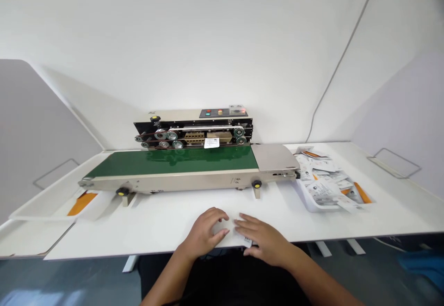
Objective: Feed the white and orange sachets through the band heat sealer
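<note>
My left hand (pixel 206 233) hovers just over the front edge of the table, its fingers curved and thumb apart, with nothing between them. Facing it, my right hand (pixel 265 239) has a small white printed packet (pixel 247 241) between its thumb and fingers; most of that packet is hidden beneath the fingers. Behind both hands stands a continuous band sealing machine (pixel 201 115) with a green conveyor belt (pixel 180 160). Another white packet (pixel 212 143) is upright at the machine's sealing band, above the belt.
A white bin (pixel 314 204) heaped with printed packets and some orange ones stands at the right of the machine. At the left end lies a white tray (pixel 38 211) holding an orange packet (pixel 82 203). A grey cable (pixel 342 56) runs down the wall.
</note>
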Tool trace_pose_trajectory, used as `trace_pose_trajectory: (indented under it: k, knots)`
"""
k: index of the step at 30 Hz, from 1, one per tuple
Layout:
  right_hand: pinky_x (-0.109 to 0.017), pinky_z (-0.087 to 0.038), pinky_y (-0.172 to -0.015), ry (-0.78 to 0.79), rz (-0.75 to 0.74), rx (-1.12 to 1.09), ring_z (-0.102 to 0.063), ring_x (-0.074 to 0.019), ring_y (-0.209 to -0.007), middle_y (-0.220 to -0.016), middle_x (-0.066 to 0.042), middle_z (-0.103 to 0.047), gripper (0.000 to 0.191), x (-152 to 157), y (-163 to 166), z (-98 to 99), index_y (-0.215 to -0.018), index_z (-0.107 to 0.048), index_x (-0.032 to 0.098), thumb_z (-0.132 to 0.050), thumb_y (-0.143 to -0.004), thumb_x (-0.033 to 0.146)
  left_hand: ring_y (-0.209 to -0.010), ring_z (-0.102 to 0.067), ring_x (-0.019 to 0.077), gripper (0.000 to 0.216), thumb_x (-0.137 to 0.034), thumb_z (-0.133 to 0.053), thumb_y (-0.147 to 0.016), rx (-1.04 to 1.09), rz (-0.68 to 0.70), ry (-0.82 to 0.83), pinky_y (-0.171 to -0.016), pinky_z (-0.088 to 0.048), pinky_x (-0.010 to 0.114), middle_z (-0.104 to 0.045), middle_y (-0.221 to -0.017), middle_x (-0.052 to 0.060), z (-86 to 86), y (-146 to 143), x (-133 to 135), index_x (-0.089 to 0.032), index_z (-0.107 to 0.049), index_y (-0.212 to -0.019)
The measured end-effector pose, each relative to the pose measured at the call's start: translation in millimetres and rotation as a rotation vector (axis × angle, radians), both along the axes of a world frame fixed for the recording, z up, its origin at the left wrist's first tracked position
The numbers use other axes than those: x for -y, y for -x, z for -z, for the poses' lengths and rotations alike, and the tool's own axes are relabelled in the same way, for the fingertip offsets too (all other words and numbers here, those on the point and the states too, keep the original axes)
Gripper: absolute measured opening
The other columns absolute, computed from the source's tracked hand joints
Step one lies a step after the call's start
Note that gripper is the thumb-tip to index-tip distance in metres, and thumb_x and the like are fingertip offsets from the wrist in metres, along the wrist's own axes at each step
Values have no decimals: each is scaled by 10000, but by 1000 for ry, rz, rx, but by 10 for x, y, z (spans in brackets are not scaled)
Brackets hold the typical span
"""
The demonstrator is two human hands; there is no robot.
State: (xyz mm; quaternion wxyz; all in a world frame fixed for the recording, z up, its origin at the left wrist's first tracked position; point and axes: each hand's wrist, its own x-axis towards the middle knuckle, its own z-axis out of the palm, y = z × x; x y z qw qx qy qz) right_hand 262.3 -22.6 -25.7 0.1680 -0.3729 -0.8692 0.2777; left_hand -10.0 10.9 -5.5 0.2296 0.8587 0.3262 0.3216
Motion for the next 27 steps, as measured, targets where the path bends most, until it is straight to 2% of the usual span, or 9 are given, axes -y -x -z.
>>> trace_pose_trajectory:
  k: [4, 8, 10, 12, 15, 18, 20, 23, 27]
  knots:
    - [-499, -362, -1235, -16, -104, -239, -464, -277, -1473, -1504, -64, -592, 440, 2, 164, 47, -1408, -656, 280, -678, -971, 322, -1012, -658, 276, 474, -612, -548, -989, 53, 103, 9, -915, -536, 410, -714, -1102, 133, -48, 6, 9, -209, -648, -1217]
    - [-397, -589, -979, 48, 91, -730, -733, -217, -1096, -1158, -57, -785, 253, -1, 351, 148, -1151, -780, 284, -551, -1044, 306, -1080, -631, 308, 764, -821, -519, -886, 63, 196, 46, -957, -523, 439, -671, -1207, 165, -36, 16, -14, -197, -603, -1319]
    - [-364, -626, -852, 124, 151, -912, -742, -216, -1001, -1095, -64, -776, 244, -24, 429, 182, -1080, -791, 276, -567, -1036, 363, -1038, -638, 287, 705, -768, -577, -897, 21, 202, 54, -928, -525, 408, -686, -1170, 149, -12, 10, -27, -200, -607, -1312]
    - [-342, -631, -749, 196, 211, -991, -737, -208, -878, -1041, -69, -757, 252, -60, 492, 213, -1064, -790, 257, -606, -1008, 420, -953, -651, 247, 467, -598, -569, -996, -26, 139, 47, -867, -521, 354, -719, -1062, 113, 22, -3, -40, -208, -648, -1239]
    - [-305, -591, -609, 273, 450, -1026, -665, -162, -630, -864, -45, -736, 309, -117, 554, 276, -1085, -774, 227, -688, -939, 485, -853, -666, 205, 254, -360, -499, -1074, -77, 40, 30, -792, -503, 300, -751, -936, 69, 77, -18, -62, -216, -705, -1112]
    - [-291, -545, -558, 290, 707, -1093, -631, -171, -614, -792, -43, -719, 381, -158, 579, 340, -1072, -755, 201, -727, -885, 532, -823, -687, 189, 232, -265, -501, -1061, -57, -41, 47, -784, -504, 283, -770, -909, 46, 114, -17, -80, -225, -729, -1042]
    - [-296, -532, -565, 296, 779, -1117, -632, -186, -647, -816, -54, -723, 395, -171, 575, 362, -1053, -747, 194, -731, -869, 543, -819, -698, 183, 217, -251, -515, -1045, -11, -76, 82, -789, -511, 278, -771, -896, 37, 124, -7, -82, -223, -728, -1013]
    - [-307, -530, -633, 329, 689, -1018, -646, -199, -716, -856, -57, -727, 353, -165, 559, 364, -1063, -745, 197, -713, -885, 501, -813, -701, 185, 197, -324, -583, -1010, 86, -33, 166, -771, -529, 275, -769, -917, 42, 134, 12, -68, -209, -673, -1143]
    - [-278, -462, -613, 365, 481, -833, -594, -165, -646, -728, 23, -660, 347, -137, 587, 356, -1208, -648, 234, -690, -888, 360, -750, -685, 177, 425, -418, -690, -946, 80, 35, 260, -730, -545, 266, -773, -912, 35, 138, 14, -44, -202, -599, -1301]
